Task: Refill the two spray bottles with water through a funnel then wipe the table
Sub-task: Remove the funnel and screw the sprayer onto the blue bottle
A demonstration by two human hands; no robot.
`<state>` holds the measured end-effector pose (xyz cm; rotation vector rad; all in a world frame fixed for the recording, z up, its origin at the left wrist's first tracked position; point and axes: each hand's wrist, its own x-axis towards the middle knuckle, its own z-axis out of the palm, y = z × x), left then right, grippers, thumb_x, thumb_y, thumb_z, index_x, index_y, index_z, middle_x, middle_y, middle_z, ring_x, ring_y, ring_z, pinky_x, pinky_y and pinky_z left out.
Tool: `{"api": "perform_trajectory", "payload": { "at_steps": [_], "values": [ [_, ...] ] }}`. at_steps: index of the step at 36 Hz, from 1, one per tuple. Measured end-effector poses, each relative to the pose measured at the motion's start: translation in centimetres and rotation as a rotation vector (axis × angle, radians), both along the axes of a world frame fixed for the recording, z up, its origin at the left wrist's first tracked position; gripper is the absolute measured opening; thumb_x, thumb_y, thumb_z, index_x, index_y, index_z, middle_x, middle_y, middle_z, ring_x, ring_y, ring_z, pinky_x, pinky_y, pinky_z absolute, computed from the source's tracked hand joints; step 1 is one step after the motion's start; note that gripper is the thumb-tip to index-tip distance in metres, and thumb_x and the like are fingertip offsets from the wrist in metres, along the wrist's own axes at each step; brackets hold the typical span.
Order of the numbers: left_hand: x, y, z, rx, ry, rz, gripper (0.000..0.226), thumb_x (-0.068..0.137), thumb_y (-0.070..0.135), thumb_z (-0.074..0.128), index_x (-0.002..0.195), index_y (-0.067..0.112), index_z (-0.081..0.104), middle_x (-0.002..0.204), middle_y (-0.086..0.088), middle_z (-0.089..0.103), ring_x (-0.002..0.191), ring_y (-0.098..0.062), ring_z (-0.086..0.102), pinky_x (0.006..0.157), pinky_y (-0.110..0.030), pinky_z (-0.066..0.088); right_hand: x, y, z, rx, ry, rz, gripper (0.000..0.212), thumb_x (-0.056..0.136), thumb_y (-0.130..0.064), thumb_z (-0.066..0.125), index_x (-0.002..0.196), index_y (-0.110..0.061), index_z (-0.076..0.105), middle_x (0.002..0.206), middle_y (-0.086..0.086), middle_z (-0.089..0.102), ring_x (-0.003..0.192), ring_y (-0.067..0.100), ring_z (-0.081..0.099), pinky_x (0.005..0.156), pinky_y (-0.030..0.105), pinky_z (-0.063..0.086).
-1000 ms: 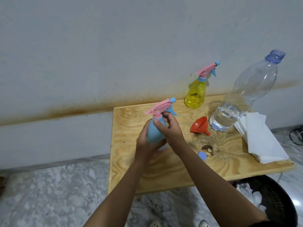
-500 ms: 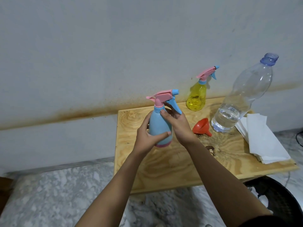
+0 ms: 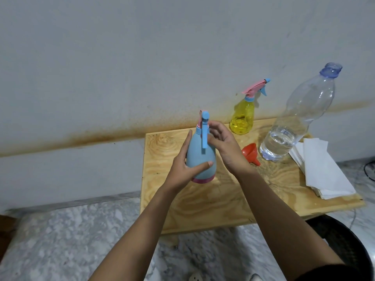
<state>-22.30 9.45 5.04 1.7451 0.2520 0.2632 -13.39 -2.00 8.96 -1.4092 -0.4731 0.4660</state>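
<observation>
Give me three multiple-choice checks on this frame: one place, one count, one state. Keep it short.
1. Where is the orange funnel?
A. in a bottle's neck
B. lying on the table beside the water bottle
C. on the floor

2. How many spray bottles show?
A. one
B. two
C. three

3. The water bottle is:
A. full to the neck
B. lying empty
C. upright, water only in its lower part

Key:
1 B, it lies on the wood next to the clear bottle's base.
2 B, the blue spray bottle held by the left hand, and the yellow spray bottle by the wall.
3 C, the waterline sits low.

No readable text, labels or numbers anywhere.
</observation>
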Motion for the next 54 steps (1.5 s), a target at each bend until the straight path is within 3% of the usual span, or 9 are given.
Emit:
{"api": "perform_trajectory", "payload": {
  "at_steps": [4, 9, 12, 18, 24, 30, 36, 43, 54],
  "values": [
    [-0.1, -0.6, 0.2, -0.007, 0.018, -0.038, 0.092, 0.08, 0.026, 0.074, 0.137, 0.059, 0.01, 0.118, 0.057, 0.03, 0.111, 0.014, 0.047, 0.086, -0.021, 0.051, 0.0, 0.0, 0.4, 0.031, 0.073, -0.078, 0.021, 0.089, -0.009, 0.059, 0.107, -0.016, 0.051, 0.101, 0.003, 0.066, 0.088, 0.008, 0.063, 0.072, 0.019, 0.049],
    [-0.1, -0.9, 0.4, -0.024, 0.007, -0.056, 0.089, 0.079, 0.033, 0.071, 0.136, 0.063, 0.009, 0.127, 0.049, 0.034, 0.116, 0.008, 0.049, 0.093, -0.028, 0.05, -0.1, -0.2, 1.3, 0.042, 0.072, 0.017, 0.019, 0.095, -0.016, 0.05, 0.111, -0.023, 0.058, 0.098, -0.013, 0.065, 0.085, -0.007, 0.062, 0.067, 0.01, 0.048],
    [-0.2, -1.0, 0.4, 0.0, -0.002, -0.071, 0.086, 0.078, 0.035, 0.07, 0.137, 0.061, 0.013, 0.127, 0.042, 0.041, 0.115, 0.004, 0.051, 0.094, -0.031, 0.05, 0.1, -0.2, 1.4, 0.074, 0.114, -0.037, 0.01, 0.092, -0.015, 0.055, 0.102, -0.018, 0.056, 0.095, -0.007, 0.064, 0.078, -0.005, 0.062, 0.062, 0.012, 0.047],
    [-0.2, -1.0, 0.6, -0.01, -0.01, -0.061, 0.085, 0.079, 0.031, 0.068, 0.134, 0.061, 0.011, 0.126, 0.051, 0.031, 0.116, 0.009, 0.048, 0.089, -0.019, 0.048, 0.1, -0.2, 1.7, 0.094, 0.171, 0.009, 0.015, 0.093, -0.017, 0.052, 0.106, -0.016, 0.06, 0.095, -0.006, 0.064, 0.081, -0.002, 0.062, 0.067, 0.016, 0.048],
    [-0.2, -1.2, 0.7, 0.016, 0.002, -0.1, 0.084, 0.073, 0.045, 0.069, 0.131, 0.068, 0.012, 0.124, 0.052, 0.034, 0.116, 0.007, 0.049, 0.092, -0.025, 0.049, 0.3, -0.2, 1.5, 0.132, 0.224, -0.018, 0.024, 0.089, -0.016, 0.059, 0.112, -0.009, 0.056, 0.11, 0.006, 0.065, 0.088, 0.004, 0.065, 0.081, 0.026, 0.052],
    [-0.1, -1.1, 0.4, -0.004, -0.025, -0.083, 0.084, 0.073, 0.043, 0.07, 0.134, 0.064, 0.015, 0.13, 0.048, 0.033, 0.122, 0.002, 0.047, 0.097, -0.031, 0.047, 0.1, -0.2, 1.5, 0.059, 0.151, -0.009, 0.017, 0.09, -0.018, 0.059, 0.105, -0.012, 0.064, 0.097, -0.001, 0.068, 0.088, 0.007, 0.064, 0.074, 0.021, 0.051],
    [0.1, -1.1, 0.3, 0.003, -0.041, -0.065, 0.083, 0.074, 0.043, 0.069, 0.135, 0.06, 0.016, 0.129, 0.048, 0.034, 0.122, 0.004, 0.046, 0.094, -0.026, 0.048, -0.3, 0.0, 1.5, -0.013, 0.055, -0.083, 0.024, 0.089, -0.023, 0.062, 0.11, -0.012, 0.063, 0.108, 0.006, 0.069, 0.098, 0.013, 0.066, 0.082, 0.025, 0.051],
    [0.1, -1.0, -0.5, 0.017, -0.031, -0.012, 0.085, 0.074, 0.045, 0.072, 0.138, 0.06, 0.018, 0.142, 0.028, 0.034, 0.127, -0.01, 0.045, 0.099, -0.046, 0.046, -0.5, 0.2, 1.6, -0.067, -0.022, -0.125, 0.023, 0.089, -0.023, 0.063, 0.107, -0.01, 0.062, 0.1, 0.004, 0.067, 0.095, 0.01, 0.062, 0.079, 0.021, 0.048],
    [0.0, -1.7, -1.1, 0.051, -0.021, 0.085, 0.089, 0.068, 0.06, 0.07, 0.14, 0.056, 0.018, 0.131, 0.021, 0.041, 0.126, -0.017, 0.043, 0.099, -0.05, 0.045, -1.2, 0.8, 1.5, -0.123, -0.059, -0.137, 0.019, 0.094, -0.025, 0.054, 0.108, -0.015, 0.062, 0.105, 0.006, 0.066, 0.093, 0.01, 0.062, 0.082, 0.026, 0.05]
  ]
}}
